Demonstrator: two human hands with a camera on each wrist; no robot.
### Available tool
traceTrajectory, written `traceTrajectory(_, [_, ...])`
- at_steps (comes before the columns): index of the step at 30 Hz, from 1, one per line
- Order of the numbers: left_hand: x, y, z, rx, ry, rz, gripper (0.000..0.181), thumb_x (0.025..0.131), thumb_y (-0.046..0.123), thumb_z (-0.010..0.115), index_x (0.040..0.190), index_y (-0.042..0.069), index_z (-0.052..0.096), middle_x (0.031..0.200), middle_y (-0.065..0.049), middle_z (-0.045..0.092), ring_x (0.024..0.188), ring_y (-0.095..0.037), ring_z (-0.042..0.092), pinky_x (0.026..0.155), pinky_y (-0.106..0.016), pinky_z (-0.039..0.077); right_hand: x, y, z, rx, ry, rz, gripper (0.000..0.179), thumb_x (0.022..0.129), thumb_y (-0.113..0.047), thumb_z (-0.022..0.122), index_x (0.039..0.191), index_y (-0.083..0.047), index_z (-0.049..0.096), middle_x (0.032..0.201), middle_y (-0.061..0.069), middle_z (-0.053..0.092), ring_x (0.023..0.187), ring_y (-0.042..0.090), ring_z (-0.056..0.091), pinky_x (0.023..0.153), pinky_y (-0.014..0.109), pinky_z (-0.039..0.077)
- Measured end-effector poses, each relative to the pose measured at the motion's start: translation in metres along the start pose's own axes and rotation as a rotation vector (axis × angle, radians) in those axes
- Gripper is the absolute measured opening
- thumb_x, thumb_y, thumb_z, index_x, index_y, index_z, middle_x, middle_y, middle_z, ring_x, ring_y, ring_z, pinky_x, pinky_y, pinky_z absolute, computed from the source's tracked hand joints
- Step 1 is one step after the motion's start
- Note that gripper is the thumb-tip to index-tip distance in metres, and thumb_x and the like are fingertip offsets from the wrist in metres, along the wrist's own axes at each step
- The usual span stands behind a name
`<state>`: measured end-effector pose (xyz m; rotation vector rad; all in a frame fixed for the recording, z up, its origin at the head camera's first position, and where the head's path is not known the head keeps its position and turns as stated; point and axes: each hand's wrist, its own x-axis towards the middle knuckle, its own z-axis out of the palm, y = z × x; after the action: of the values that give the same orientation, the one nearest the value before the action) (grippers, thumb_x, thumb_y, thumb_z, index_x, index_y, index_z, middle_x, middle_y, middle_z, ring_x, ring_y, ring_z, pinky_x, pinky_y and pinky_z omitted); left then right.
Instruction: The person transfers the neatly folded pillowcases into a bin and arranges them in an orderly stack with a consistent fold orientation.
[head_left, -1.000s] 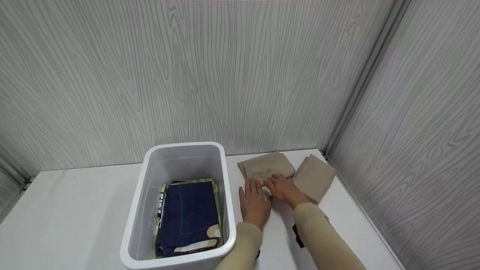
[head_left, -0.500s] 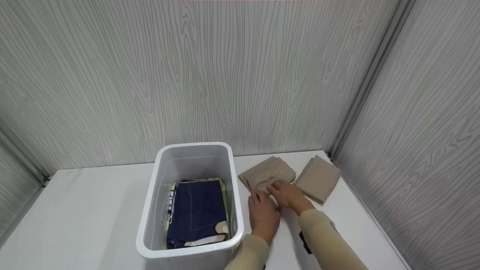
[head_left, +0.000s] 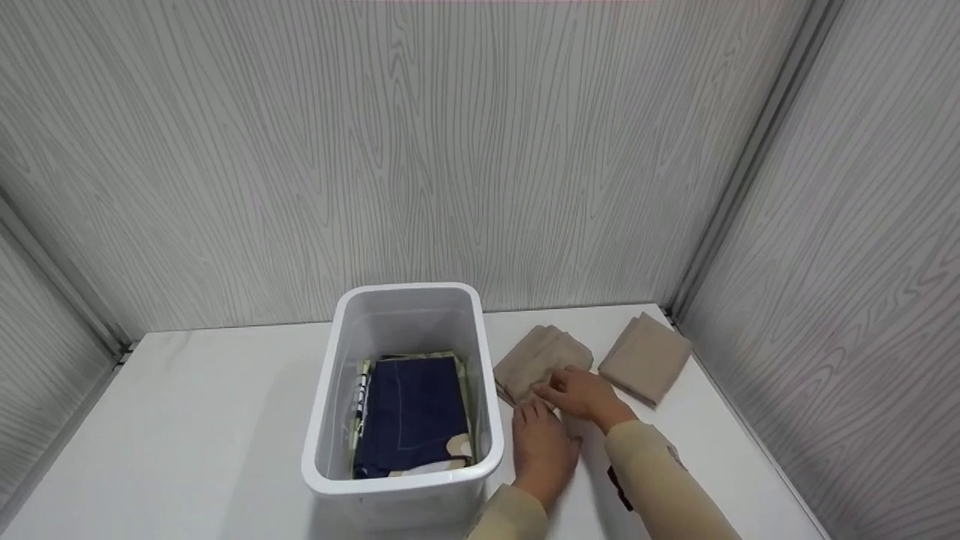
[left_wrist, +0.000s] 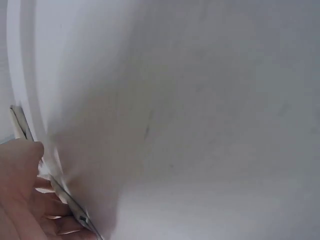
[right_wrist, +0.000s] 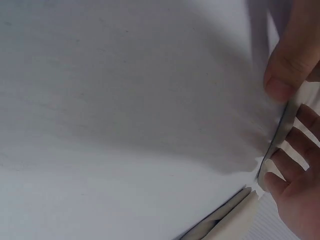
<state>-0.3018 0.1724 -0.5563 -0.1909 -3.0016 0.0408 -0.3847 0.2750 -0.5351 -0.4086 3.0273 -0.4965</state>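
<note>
A folded beige cloth [head_left: 544, 356] lies on the white table, to the right of the white bin [head_left: 491, 420]. My left hand [head_left: 541, 450] rests low at its near edge, fingertips touching the fabric and thumb spread to the right. My right hand [head_left: 581, 394] lies over the near right side of the cloth, its fingers resting on the wrinkled top. In the right wrist view, the right hand's fingers [right_wrist: 287, 167] lie along the cloth's edge [right_wrist: 280, 135]. The left wrist view has the left hand [left_wrist: 25, 195] beside a beige edge [left_wrist: 70, 202].
Another folded beige cloth [head_left: 649, 356] lies just to the right, near the table's corner. Inside the bin is a stack of folded fabric, a navy piece [head_left: 412, 412] on top. Grey wood-patterned panels [head_left: 405, 150] enclose the back and sides of the table [head_left: 210, 420].
The cloth under my hands has slid nearer and turned somewhat, away from the other beige cloth. Both hands have drawn back with it. The whole head view has shifted.
</note>
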Motion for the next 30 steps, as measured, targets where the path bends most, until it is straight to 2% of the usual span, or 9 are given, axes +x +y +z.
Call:
traceTrajectory(3, [-0.001,0.004,-0.001,0.014,-0.020,0.027,0.086,0.088,0.074,0.048,0.136,0.003,0.059,0.137,-0.012,0.057,0.128,-0.027,0.050,0.113,-0.043,0.033,0.001,0.001,-0.006,0.024,-0.016,0.012,0.051,0.094,-0.064,0.050,0.101,-0.016,0.068,0.101,0.004,0.065,0.093,0.026,0.063,0.085,0.047,0.051])
traceTrajectory(6, [-0.004,0.008,-0.001,0.034,-0.041,0.049,0.087,0.088,0.076,0.045,0.137,0.006,0.059,0.139,-0.010,0.056,0.130,-0.027,0.049,0.115,-0.043,0.032,0.001,0.001,-0.010,0.045,-0.031,0.007,0.049,0.093,-0.063,0.052,0.105,-0.019,0.068,0.103,0.001,0.066,0.096,0.023,0.063,0.087,0.046,0.050])
traceTrajectory(12, [-0.008,0.014,-0.001,0.071,-0.079,0.086,0.087,0.087,0.080,0.039,0.137,0.011,0.061,0.143,-0.007,0.054,0.132,-0.025,0.047,0.115,-0.043,0.031,0.001,0.002,-0.012,0.082,-0.048,-0.013,0.052,0.095,-0.059,0.052,0.124,-0.019,0.068,0.119,0.005,0.067,0.113,0.028,0.062,0.098,0.049,0.047])
traceTrajectory(17, [-0.012,0.018,-0.004,0.078,-0.098,0.107,0.088,0.087,0.081,0.037,0.139,0.013,0.059,0.145,-0.004,0.053,0.133,-0.023,0.046,0.115,-0.043,0.031,0.003,-0.004,-0.017,0.068,-0.091,-0.027,0.049,0.095,-0.056,0.055,0.121,-0.018,0.070,0.126,0.010,0.065,0.118,0.033,0.059,0.100,0.052,0.046])
traceTrajectory(21, [-0.022,0.022,-0.005,0.077,-0.072,0.136,0.086,0.087,0.081,0.038,0.130,0.012,0.065,0.123,-0.005,0.062,0.118,-0.023,0.051,0.109,-0.044,0.036,0.003,-0.009,-0.020,0.040,-0.132,-0.037,0.036,0.092,-0.048,0.062,0.112,-0.020,0.073,0.116,0.007,0.065,0.107,0.029,0.061,0.093,0.049,0.049])
traceTrajectory(24, [-0.029,0.026,-0.005,0.078,-0.053,0.139,0.084,0.087,0.081,0.038,0.123,0.011,0.067,0.110,-0.006,0.060,0.109,-0.022,0.051,0.105,-0.043,0.039,0.003,-0.012,-0.023,0.028,-0.174,-0.033,0.026,0.090,-0.041,0.068,0.107,-0.023,0.074,0.106,0.001,0.065,0.100,0.023,0.061,0.089,0.047,0.050])
traceTrajectory(27, [-0.035,0.031,-0.007,0.083,-0.060,0.141,0.085,0.087,0.082,0.036,0.125,0.012,0.066,0.115,-0.005,0.060,0.113,-0.021,0.050,0.105,-0.041,0.039,0.004,-0.013,-0.027,0.005,-0.210,-0.037,0.020,0.088,-0.036,0.071,0.102,-0.023,0.076,0.101,-0.003,0.068,0.098,0.021,0.062,0.089,0.045,0.051])
traceTrajectory(30, [-0.041,0.035,-0.009,0.089,-0.072,0.172,0.081,0.088,0.080,0.035,0.127,0.017,0.066,0.120,-0.003,0.059,0.114,-0.019,0.049,0.103,-0.039,0.039,0.006,-0.017,-0.030,-0.027,-0.239,-0.052,0.017,0.087,-0.035,0.072,0.096,-0.022,0.077,0.096,-0.004,0.071,0.096,0.021,0.064,0.088,0.044,0.052])
